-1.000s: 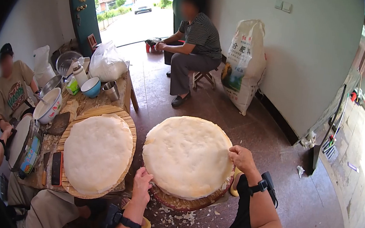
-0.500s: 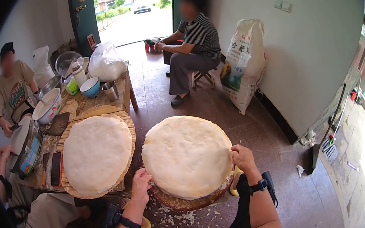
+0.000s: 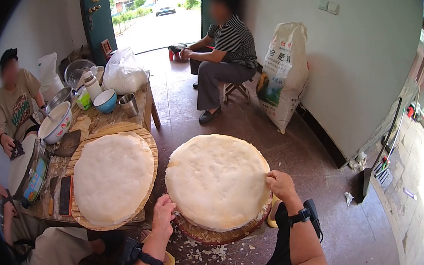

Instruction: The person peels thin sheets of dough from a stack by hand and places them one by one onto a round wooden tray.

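The broad, round flatbread stack [image 3: 217, 180] lies flat on a round slatted board [image 3: 205, 235] in front of the person, between the 2 hands. The right hand [image 3: 280, 183] pinches its right edge between thumb and fingertips. The left hand [image 3: 163, 213] has its fingers bent in at the near-left edge; whether they pinch or only touch it, I cannot tell. Gripping near opposite sides probably keeps the thin, wide round flat and centred, and the board likely supports its floppy rim. Pale flakes [image 3: 216, 252] litter the floor below.

To the left, a 2nd flatbread stack [image 3: 112, 179] sits on its own slatted board [image 3: 136, 128] on the table, likely to stay within reach. Just beside it are a phone [image 3: 66, 195] and a knife [image 3: 52, 195]. Farther off, 1 person [image 3: 235, 41] sits by the doorway.
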`<move>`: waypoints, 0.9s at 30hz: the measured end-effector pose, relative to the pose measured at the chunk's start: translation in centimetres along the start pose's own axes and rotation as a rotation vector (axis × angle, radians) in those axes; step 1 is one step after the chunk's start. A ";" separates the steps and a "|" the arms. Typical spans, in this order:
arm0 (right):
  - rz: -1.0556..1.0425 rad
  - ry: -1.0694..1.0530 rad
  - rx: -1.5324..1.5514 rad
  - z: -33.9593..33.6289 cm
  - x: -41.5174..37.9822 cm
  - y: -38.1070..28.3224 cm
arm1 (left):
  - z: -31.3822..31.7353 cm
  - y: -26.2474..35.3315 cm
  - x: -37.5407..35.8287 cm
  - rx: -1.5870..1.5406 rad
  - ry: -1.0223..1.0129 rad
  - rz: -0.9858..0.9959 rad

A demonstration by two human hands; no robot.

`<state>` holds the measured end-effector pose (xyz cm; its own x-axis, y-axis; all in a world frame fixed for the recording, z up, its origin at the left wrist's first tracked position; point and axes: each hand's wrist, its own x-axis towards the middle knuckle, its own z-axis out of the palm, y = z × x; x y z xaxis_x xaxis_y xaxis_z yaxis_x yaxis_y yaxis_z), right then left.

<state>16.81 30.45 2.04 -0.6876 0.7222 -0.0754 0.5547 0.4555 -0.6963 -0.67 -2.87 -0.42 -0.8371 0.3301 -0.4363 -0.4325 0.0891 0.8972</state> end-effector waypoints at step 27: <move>0.049 0.032 0.019 1.1 1.5 1.9 | 0.2 0.6 -0.4 -0.012 -0.008 -0.013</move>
<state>16.35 31.79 -0.18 -0.6445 0.7596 -0.0873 0.5784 0.4097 -0.7054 -0.53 -2.77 0.36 -0.8287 0.3367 -0.4471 -0.4471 0.0824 0.8907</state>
